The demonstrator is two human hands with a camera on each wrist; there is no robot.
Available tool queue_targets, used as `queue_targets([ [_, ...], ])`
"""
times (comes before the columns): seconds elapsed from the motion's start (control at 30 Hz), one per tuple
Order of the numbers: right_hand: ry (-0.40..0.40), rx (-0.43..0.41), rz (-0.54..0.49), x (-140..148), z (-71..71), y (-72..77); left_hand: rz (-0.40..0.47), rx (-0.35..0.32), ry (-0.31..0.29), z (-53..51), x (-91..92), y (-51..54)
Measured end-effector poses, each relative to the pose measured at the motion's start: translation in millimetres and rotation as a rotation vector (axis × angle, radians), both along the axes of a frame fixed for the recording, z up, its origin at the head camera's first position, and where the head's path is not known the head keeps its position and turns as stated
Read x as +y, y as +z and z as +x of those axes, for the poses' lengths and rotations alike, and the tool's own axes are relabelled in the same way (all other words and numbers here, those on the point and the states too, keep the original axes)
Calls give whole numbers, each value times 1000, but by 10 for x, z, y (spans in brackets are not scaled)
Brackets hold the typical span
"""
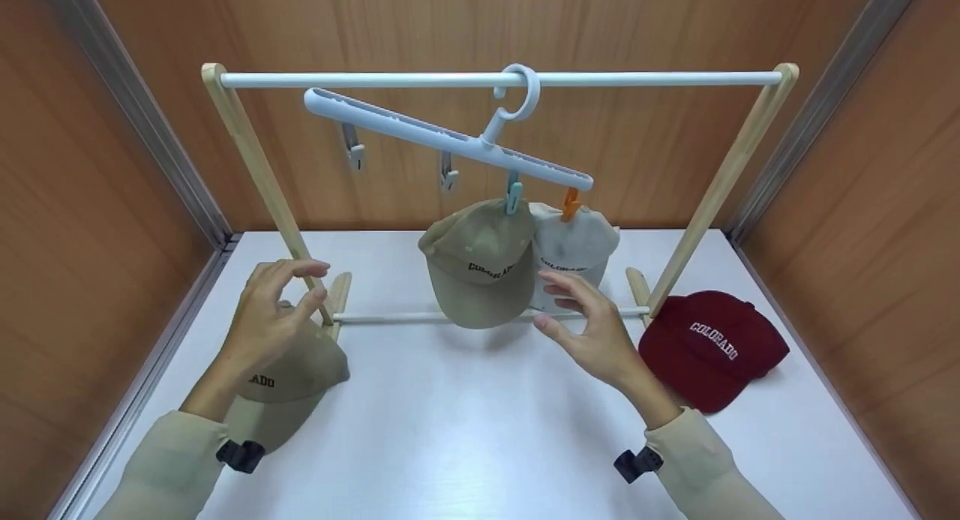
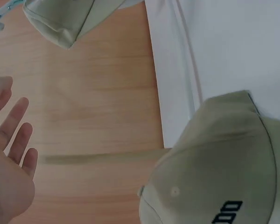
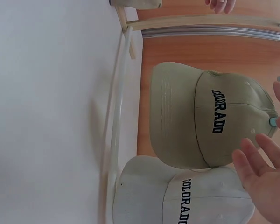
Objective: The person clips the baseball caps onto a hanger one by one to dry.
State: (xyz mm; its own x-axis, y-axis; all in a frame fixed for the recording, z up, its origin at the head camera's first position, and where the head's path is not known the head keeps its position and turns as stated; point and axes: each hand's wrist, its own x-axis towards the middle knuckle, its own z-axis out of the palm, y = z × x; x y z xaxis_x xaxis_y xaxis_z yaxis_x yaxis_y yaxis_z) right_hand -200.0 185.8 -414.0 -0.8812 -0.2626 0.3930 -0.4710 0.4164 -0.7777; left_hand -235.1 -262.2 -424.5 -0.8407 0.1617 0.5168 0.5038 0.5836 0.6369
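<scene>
A pale blue clip hanger [image 1: 450, 141] hangs tilted from the rack's top bar, its right end lower. A teal clip [image 1: 514, 193] holds an olive cap [image 1: 480, 261], and an orange clip [image 1: 571, 204] holds a white cap [image 1: 574, 242] beside it. Two grey clips on the left carry nothing. My left hand [image 1: 274, 310] is held above a second olive cap [image 1: 300, 370] on the table, fingers loosely bent and holding nothing. With fingers spread, my right hand [image 1: 589, 329] is in front of the white cap; nothing is in its grasp. Whether it touches that cap I cannot tell.
The rack has a white top bar [image 1: 300, 80], wooden legs and a lower white bar [image 1: 390, 319]. A dark red cap [image 1: 712, 347] lies on the white table [image 1: 465, 445] at right. Wood-grain panels enclose the table at the back and sides.
</scene>
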Motion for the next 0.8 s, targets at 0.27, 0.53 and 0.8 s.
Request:
queue_targets([
  [0.27, 20, -31, -15, -164, 20, -111, 12, -147, 55, -36, -396, -209],
  [0.53, 34, -49, -4, -282, 34, -236, 7, -210, 65, -119, -662, -404],
  [0.8, 78, -32, -6, -406, 44, -336, -20, -282, 38, -249, -871, -512],
])
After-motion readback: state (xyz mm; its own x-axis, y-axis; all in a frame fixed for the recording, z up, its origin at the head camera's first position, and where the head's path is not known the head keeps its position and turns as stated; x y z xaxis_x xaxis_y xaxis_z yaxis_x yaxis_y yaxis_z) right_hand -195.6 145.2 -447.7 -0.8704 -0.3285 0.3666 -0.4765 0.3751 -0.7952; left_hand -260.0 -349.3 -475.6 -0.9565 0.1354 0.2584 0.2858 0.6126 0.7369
